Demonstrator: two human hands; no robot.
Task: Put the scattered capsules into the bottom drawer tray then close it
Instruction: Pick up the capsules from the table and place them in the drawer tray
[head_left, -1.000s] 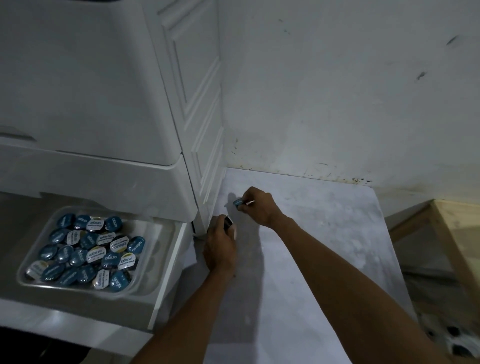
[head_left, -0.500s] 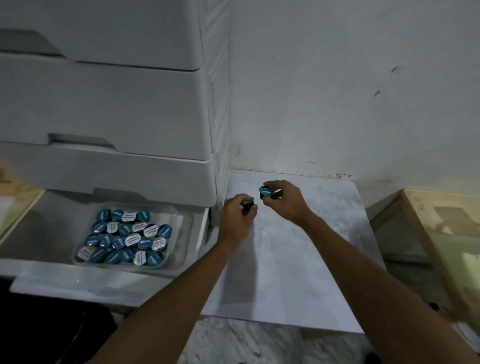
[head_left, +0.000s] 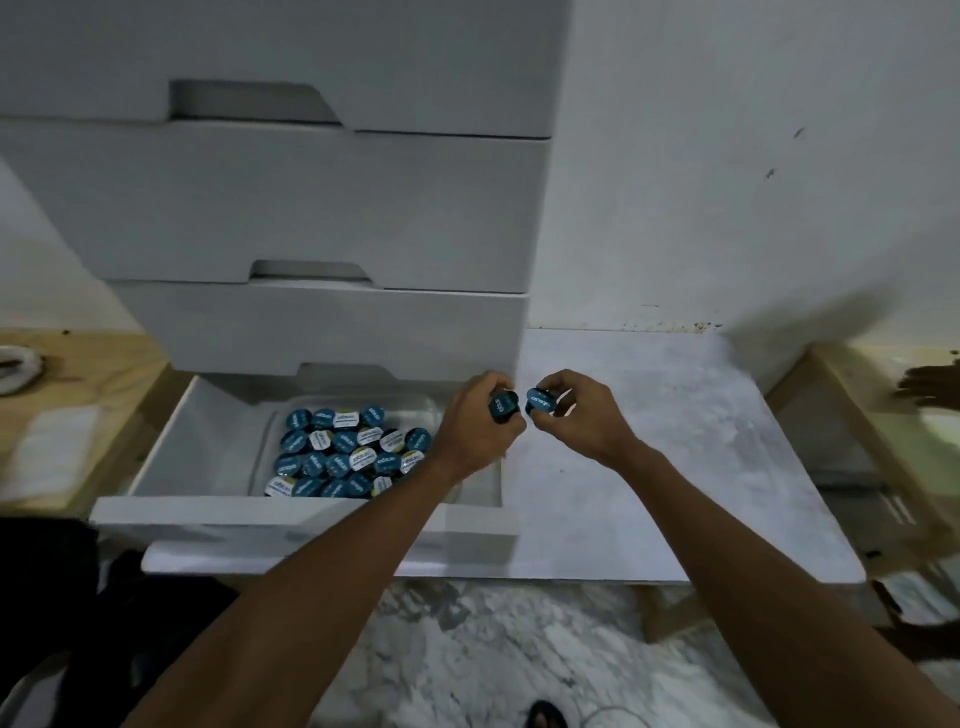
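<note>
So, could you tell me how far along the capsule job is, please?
Done: many capsules already lie in the tray in the open bottom drawer. In hand: the left hand grips one capsule, the right hand pinches a second capsule. Left: set both in the tray, then close the drawer.

Each hand, left hand (head_left: 475, 422) and right hand (head_left: 582, 415), pinches one blue capsule beside the open bottom drawer (head_left: 208, 512), whose tray (head_left: 262, 441) holds many capsules (head_left: 345, 452).

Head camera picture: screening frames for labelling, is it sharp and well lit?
Head view: dim; the capsules in the left hand and right hand look fairly sharp; the side edges smear with blur; the wide lens tilts the drawer fronts.
</note>
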